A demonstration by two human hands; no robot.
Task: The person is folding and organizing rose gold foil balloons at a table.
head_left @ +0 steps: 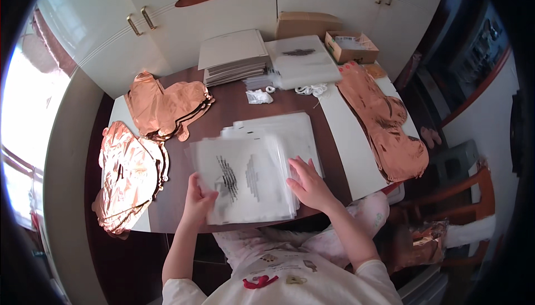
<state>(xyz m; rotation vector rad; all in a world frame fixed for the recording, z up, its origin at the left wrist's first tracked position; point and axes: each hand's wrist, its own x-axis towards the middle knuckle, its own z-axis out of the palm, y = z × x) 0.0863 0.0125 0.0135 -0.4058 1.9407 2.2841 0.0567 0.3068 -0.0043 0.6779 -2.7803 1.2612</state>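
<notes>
A stack of clear plastic bags (251, 193) with black print lies at the table's near edge, tilted up a little. My left hand (197, 198) grips its left edge, the thumb on top and the fingers curled beneath. Against the right edge rests my right hand (310, 187), its fingers stretched out and apart. More frosted plastic bags (306, 129) lie flat behind and partly under that stack.
Copper foil balloons lie in piles at left (167, 101), near left (125, 177) and right (379, 121). At the back are stacked grey cardboard sheets (234, 54), a bag stack (306, 65), an open carton (359, 54) and white ribbon rolls (312, 89). A wooden chair (471, 193) stands right.
</notes>
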